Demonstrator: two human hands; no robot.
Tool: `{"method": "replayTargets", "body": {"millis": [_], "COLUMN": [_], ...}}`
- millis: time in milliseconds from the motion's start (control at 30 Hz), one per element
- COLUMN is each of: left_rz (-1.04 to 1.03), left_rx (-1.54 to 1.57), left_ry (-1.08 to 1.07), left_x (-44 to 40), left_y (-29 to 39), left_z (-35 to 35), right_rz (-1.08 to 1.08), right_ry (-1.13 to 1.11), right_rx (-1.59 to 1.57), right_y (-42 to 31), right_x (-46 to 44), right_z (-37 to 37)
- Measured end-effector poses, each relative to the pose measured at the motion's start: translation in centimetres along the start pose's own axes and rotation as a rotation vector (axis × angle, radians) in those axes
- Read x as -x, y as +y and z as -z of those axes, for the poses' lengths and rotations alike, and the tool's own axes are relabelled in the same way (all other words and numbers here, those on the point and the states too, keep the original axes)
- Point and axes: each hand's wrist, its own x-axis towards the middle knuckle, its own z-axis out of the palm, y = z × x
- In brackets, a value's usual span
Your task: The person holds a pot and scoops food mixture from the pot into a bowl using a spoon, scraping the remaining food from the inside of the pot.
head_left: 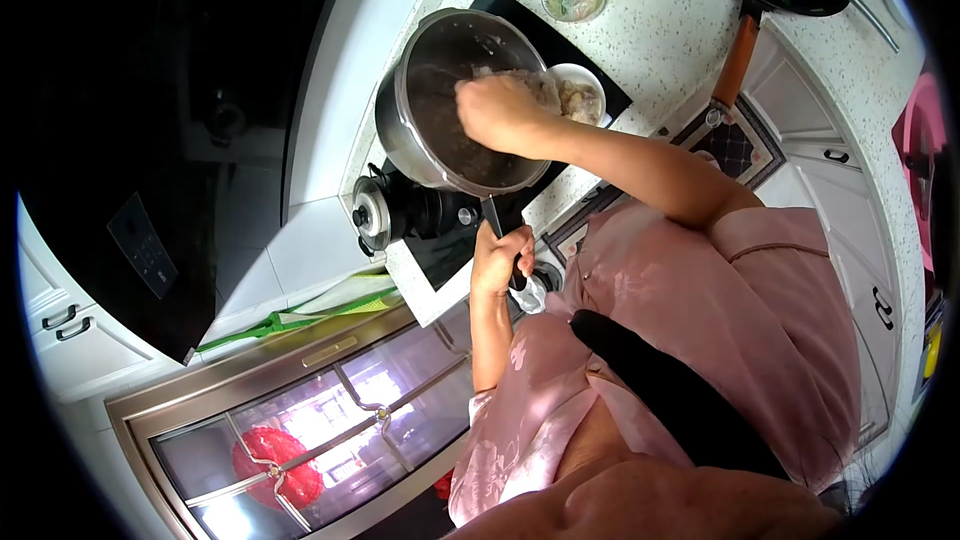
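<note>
"Where's the pot (402, 148)?"
"Just ahead of my left grip (503, 258), which I have wrapped round its handle (496, 218)."
"And your right grip (503, 117)?"
"Curled at the pot's mouth; I can't tell whether it's pinching anything. A white bowl (578, 70) sits to its right."

No text can be read: the small pale marks (155, 252) on the glossy black range hood's (215, 60) dark rectangular panel (143, 245) are illegible.
</note>
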Motion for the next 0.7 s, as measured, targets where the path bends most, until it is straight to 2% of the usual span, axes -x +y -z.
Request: {"method": "replayTargets", "body": {"millis": [67,133,167,333,467,600,667,700], "left_rz": [0.011,0.015,0.017,0.019,0.030,0.041,0.053,0.057], "left_rx": [-0.018,-0.038,-0.017,0.005,-0.053,-0.077,-0.101,-0.118], "left_ry": [-0.001,-0.006,0.001,0.029,0.054,0.050,0.052,0.056], "left_x": [0.2,0.1,0.2,0.2,0.2,0.4,0.5,0.4], "left_y": [0.2,0.2,0.2,0.1,0.1,0.2,0.3,0.2], "left_z": [-0.1,-0.1,-0.1,-0.4,-0.3,-0.4,-0.3,-0.4], "right_rz": [-0.012,-0.123,-0.162,0.065,0.278,0.294,0.338,0.301], "right_ry": [0.008,-0.113,-0.091,-0.037,-0.204,-0.103,0.042,0.016], "right_rx": [-0.033,-0.026,0.000,0.068,0.157,0.366,0.428,0.487], "right_y": [-0.5,0.5,1.2,2.3,3.5,7.4,8.3,8.5], "right_x": [0.0,-0.5,-0.1,4.1,8.6,9.3,9.7,10.0], "right_z": [-0.2,-0.2,0.0,0.6,1.0,-0.2,-0.2,0.2]}}
